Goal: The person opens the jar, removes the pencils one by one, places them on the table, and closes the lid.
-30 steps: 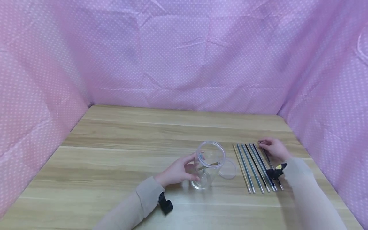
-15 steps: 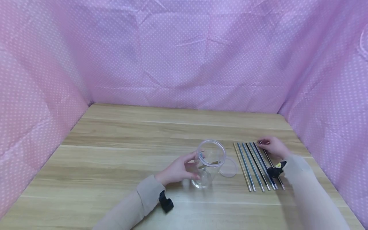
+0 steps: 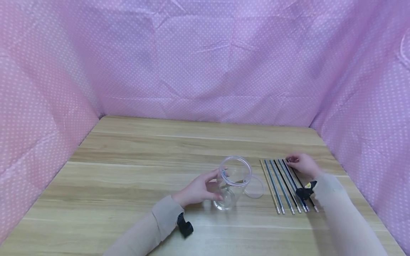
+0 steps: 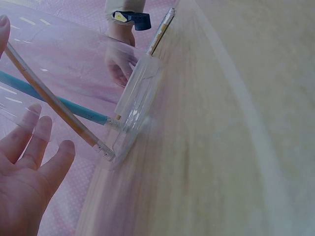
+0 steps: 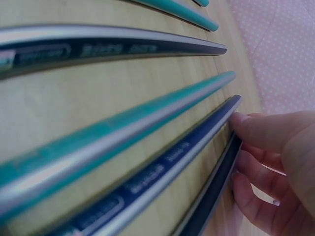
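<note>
My left hand [image 3: 196,190] holds a clear plastic cup [image 3: 235,192] around its side, thumb low and fingers on the far wall. Inside the cup lean a gold pencil [image 4: 59,105] and a teal pencil [image 4: 83,112], crossing each other. At the right, my right hand [image 3: 304,165] pinches the far end of a black pencil [image 5: 211,191], the rightmost of a row lying on the table. The thumb tip is right at the end of the dark blue pencil [image 5: 187,147] beside it. In the head view the right wrist partly overlaps the black pencil.
Several more pencils lie side by side, eraser ends toward me, with a gold pencil [image 3: 269,186] leftmost. A clear round lid [image 3: 255,196] lies between cup and row. Pink dotted cloth [image 3: 205,64] encloses the wooden table [image 3: 144,149] at back and sides.
My right hand has shifted slightly left with the black pencil's far end, bringing that end closer to the dark blue pencil. The left hand and cup stay in place.
</note>
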### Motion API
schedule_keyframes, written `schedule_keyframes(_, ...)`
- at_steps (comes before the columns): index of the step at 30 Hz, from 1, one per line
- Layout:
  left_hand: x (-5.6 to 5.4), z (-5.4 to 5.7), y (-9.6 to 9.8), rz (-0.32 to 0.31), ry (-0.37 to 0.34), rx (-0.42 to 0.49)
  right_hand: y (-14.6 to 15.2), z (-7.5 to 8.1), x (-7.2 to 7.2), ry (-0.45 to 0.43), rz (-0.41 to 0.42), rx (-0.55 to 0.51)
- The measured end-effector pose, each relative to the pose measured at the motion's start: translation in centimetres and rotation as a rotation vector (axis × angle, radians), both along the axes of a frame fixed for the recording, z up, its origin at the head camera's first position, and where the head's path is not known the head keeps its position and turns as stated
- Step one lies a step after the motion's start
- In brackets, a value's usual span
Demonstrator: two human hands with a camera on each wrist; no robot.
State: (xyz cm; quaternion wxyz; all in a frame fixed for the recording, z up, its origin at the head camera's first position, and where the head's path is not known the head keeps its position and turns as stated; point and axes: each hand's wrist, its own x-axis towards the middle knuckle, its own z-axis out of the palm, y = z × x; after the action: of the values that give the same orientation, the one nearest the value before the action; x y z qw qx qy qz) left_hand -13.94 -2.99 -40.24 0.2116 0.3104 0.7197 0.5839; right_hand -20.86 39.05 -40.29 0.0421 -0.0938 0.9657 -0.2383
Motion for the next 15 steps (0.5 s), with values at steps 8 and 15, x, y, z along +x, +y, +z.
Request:
schedule_keyframes(8, 0.2, 0.0, 0.1, 0.000, -0.022, 0.005, 0.0, 0.2, 0.2, 0.012, -0.005, 0.006)
schedule_keyframes(15, 0.2, -0.1, 0.2, -0.004, -0.018, 0.013, 0.0, 2.1, 0.3, 0.029, -0.039, -0.022)
